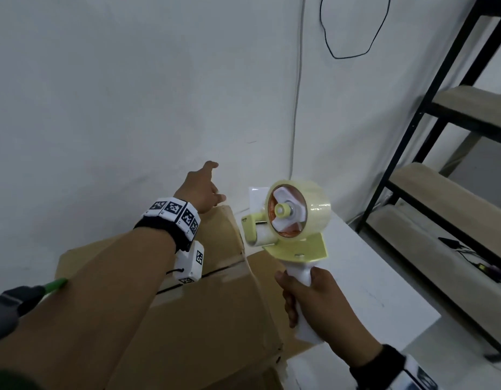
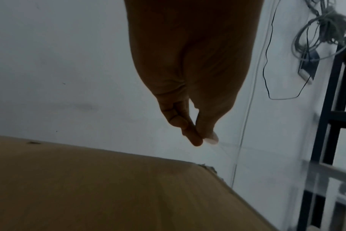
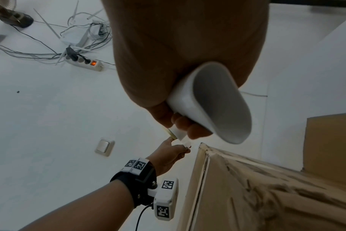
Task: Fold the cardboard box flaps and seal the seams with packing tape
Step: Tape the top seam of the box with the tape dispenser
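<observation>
A brown cardboard box (image 1: 215, 319) stands on the white table, its top flaps down and a seam running across the top. My left hand (image 1: 207, 190) reaches over the box's far corner. Its thumb and fingers (image 2: 202, 140) pinch the free end of the clear tape just above the box top (image 2: 109, 187). My right hand (image 1: 308, 299) grips the white handle (image 3: 217, 106) of the pale yellow tape dispenser (image 1: 297, 215). The dispenser is held upright in the air to the right of the box, with its clear roll facing me. The box's torn corner (image 3: 205, 150) lies just below both hands.
The white table (image 1: 370, 291) extends right of the box. A black metal rack with wooden shelves (image 1: 454, 192) stands at the right, a small device (image 1: 451, 244) on its low shelf. A white wall is close behind, with a hanging cable (image 1: 353, 29). A power strip (image 3: 85, 64) shows in the right wrist view.
</observation>
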